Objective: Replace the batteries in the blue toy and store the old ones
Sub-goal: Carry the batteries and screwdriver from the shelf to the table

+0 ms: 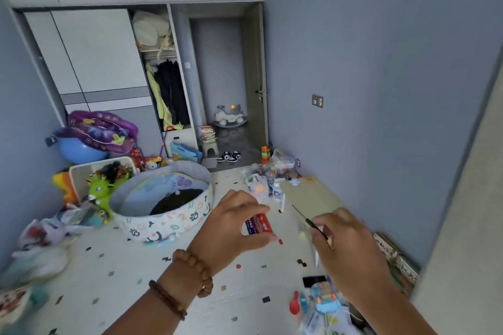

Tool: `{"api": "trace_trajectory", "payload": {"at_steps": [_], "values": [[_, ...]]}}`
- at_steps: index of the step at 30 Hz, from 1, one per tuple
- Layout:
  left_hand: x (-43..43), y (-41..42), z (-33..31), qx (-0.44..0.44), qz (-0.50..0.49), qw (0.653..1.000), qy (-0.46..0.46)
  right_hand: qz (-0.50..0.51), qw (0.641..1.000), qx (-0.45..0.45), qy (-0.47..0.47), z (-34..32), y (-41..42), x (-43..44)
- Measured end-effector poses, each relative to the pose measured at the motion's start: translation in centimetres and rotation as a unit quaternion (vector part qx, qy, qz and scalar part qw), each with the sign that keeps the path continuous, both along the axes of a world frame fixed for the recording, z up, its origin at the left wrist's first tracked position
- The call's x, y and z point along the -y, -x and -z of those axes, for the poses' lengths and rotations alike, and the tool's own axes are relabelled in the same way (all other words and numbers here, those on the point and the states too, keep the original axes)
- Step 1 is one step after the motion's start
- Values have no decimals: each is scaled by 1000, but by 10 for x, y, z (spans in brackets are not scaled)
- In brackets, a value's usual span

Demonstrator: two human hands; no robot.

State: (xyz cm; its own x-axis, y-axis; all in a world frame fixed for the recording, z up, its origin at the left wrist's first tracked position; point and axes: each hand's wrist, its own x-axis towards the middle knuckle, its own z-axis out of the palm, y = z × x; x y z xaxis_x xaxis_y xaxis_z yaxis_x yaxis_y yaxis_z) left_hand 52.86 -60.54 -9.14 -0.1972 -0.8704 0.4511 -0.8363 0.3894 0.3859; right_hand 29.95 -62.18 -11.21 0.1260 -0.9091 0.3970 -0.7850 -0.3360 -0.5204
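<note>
Speckled floor (122,266), cluttered, blue toy (325,298) near its right edge: left hand (231,228) pinches the batteries (258,226), right hand (345,247) curls round a thin screwdriver (310,223). A slack pinch could scatter them into clutter.

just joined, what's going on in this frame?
A person is working over a speckled white floor with toys scattered on it. The left hand pinches a few red-and-blue batteries in its fingers, and the right hand grips a thin dark screwdriver. The small blue toy car lies on the floor beneath the right forearm, untouched. I can't tell whether the batteries are new or old.
</note>
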Motion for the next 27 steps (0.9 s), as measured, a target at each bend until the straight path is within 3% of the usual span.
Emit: {"api": "trace_trajectory", "payload": {"at_steps": [14,27], "values": [[274,-125,18,-26,-46,996,-70,-51,997,-11,-58,15,-131,302],[574,-286,33,4,-13,996,-85,8,997,-21,-71,33,-291,576]]}}
